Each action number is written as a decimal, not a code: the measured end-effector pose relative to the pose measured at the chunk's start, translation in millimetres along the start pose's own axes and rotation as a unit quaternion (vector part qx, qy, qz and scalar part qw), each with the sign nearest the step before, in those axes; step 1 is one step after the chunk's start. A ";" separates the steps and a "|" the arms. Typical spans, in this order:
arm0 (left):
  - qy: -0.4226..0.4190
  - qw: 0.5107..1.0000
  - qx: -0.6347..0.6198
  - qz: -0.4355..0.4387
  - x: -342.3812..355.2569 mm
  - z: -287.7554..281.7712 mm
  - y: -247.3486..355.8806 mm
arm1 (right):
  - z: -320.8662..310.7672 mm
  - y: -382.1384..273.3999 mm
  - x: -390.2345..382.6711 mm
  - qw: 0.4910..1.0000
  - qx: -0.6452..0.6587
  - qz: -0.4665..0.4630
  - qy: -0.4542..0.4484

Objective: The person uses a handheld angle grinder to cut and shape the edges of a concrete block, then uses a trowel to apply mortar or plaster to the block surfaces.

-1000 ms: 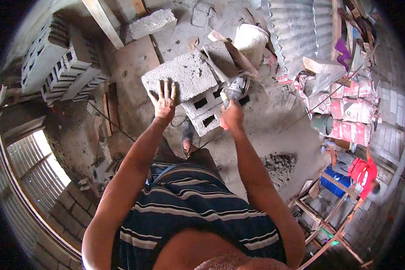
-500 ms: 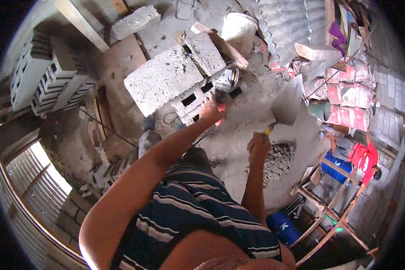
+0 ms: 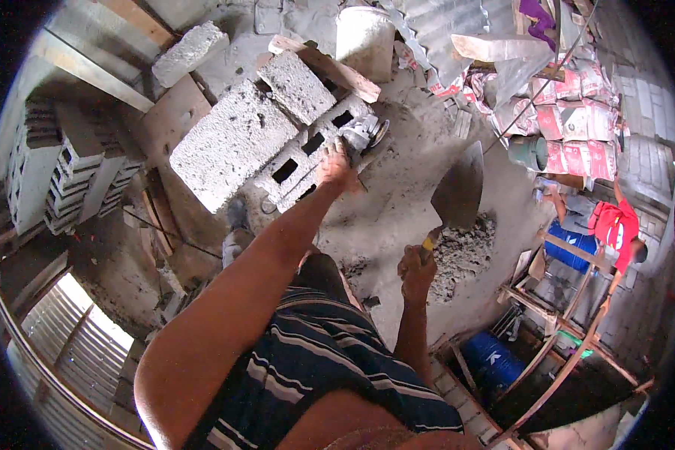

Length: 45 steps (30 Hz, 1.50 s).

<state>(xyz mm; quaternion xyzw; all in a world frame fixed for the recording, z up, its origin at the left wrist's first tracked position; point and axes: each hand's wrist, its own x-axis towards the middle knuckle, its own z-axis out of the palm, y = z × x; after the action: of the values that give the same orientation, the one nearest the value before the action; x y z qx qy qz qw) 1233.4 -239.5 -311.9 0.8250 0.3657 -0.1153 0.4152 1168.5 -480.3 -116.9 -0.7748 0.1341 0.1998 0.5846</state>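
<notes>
The left hand (image 3: 336, 166), fingers pressing flat, is steadying the grey hollow concrete block (image 3: 307, 159) at twelve o'clock. The right hand (image 3: 416, 271), fingers wrapping the handle, is lifting one pointed steel trowel (image 3: 457, 191) at one o'clock above the grey mortar pile (image 3: 461, 251). Three loose blocks are lying nearby.

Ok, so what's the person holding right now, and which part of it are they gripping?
The right hand grips a trowel by its handle, blade pointing up. The left hand holds nothing; it rests on the hollow concrete block.
</notes>
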 end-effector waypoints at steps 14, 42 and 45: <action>0.069 0.995 -0.027 0.065 -60.1 -22.5 -30.1 | 88.7 0.8 30.2 0.982 -0.124 -0.102 -0.096; 0.387 0.867 -0.157 -0.272 -80.5 -191.9 -229.7 | 159.2 64.4 78.5 0.784 -0.532 -0.284 -0.146; 0.394 0.860 -0.160 -0.283 -84.7 -197.8 -237.4 | 175.6 12.9 38.4 0.809 -0.498 -0.280 -0.142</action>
<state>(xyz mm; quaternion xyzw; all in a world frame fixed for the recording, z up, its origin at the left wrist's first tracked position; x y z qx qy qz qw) 985.2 -38.3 -288.3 0.5849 0.7300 0.1663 0.3120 1170.0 -314.3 -187.3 -0.9267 -0.2905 0.1746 0.1620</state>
